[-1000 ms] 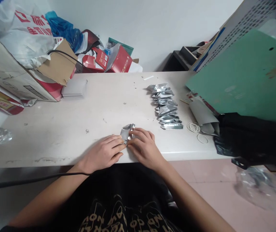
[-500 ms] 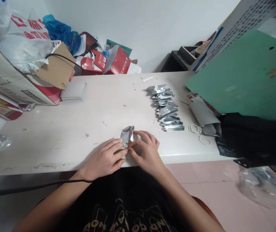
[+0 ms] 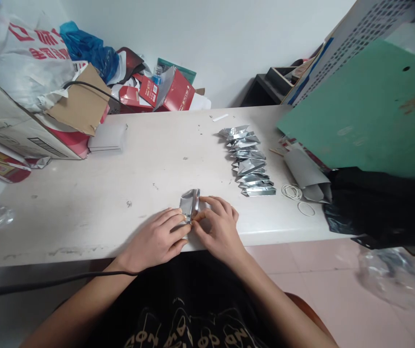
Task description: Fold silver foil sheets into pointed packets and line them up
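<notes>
A long white table (image 3: 95, 193) with a hard, smooth top has dark scuffs along its front edge. On the right stands a flat green board (image 3: 360, 106) with a brown smudge, and on the left is a big cardboard box (image 3: 6, 108). A black plastic bag (image 3: 377, 203), soft and crumpled, sits by the board. Shiny strips of folded foil (image 3: 251, 166), pointy and creased, lie in a row on the table's right part. The left hand (image 3: 158, 237) keeps its fingers close together, tips on the foil piece; I can't tell if it grips. The right hand (image 3: 220, 222) is curled, pinching the bottom of the fold with thumb and finger. The foil piece (image 3: 186, 200) lies near the table's front edge, silvery, with a straight fold. Thin, pale rubber bands (image 3: 291, 197) make little rings.
</notes>
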`<state>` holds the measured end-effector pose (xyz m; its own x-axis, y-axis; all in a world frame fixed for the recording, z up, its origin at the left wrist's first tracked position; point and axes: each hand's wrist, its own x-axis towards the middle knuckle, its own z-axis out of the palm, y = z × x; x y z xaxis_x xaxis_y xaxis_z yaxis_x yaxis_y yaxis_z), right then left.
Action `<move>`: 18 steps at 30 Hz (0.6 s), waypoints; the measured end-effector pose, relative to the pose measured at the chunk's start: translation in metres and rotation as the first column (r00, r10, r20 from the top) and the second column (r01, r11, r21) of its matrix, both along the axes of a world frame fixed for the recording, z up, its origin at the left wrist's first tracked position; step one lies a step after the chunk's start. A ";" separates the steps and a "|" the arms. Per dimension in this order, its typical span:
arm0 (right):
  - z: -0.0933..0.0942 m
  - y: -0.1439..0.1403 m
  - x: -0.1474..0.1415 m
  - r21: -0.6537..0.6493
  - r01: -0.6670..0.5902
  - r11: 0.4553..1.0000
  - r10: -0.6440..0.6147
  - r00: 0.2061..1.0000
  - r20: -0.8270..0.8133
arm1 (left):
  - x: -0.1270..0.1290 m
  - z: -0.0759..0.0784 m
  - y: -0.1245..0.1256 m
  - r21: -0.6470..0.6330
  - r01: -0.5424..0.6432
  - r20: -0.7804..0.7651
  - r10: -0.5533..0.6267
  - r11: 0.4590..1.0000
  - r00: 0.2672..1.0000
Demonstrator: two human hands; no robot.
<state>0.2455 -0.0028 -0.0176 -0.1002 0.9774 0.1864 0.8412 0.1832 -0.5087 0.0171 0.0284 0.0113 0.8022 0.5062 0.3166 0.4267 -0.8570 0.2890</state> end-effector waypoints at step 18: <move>-0.002 -0.001 -0.004 0.097 0.028 0.995 -0.021 0.997 -0.074 | 0.001 0.002 0.001 0.043 0.014 -0.064 -0.011 0.999 0.998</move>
<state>0.2414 -0.0038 -0.0192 -0.0589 0.9561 0.2871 0.8073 0.2148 -0.5497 0.0177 0.0293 0.0132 0.8276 0.4828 0.2865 0.4321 -0.8736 0.2239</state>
